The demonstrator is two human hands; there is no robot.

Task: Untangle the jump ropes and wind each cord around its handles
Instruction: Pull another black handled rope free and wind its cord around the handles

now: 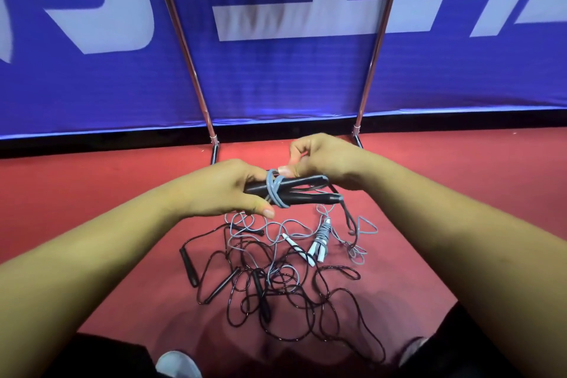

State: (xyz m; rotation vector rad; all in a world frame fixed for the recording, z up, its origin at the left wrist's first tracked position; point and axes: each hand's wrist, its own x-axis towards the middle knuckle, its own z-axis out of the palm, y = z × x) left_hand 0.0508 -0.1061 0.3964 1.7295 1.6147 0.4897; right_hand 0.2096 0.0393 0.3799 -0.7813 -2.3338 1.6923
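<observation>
Head view: left hand is gripping a pair of slim black plastic handles, fingers and thumb curling round their left ends and holding them side by side, roughly level, above the floor. A pale grey-blue cord is wrapping around both handles in a few turns just beside the left thumb. Right hand is hovering over the wrap with its fingers curled; it is probably pinching the cord's free end, but the fingertips are partly hiding each other. The rest of the grey-blue cord is trailing down from the handles' right ends to the red matte floor.

Lying on the floor below the hands is a tangle of thin black cords, with several loose black handles in it. A bundle of white handles wound with grey cord is sitting at the tangle's far right, and a single loose white handle is lying just beside it.

Behind, a blue fabric banner with white lettering is hanging on slanting metal poles. A white shoe toe is showing at the bottom edge.
</observation>
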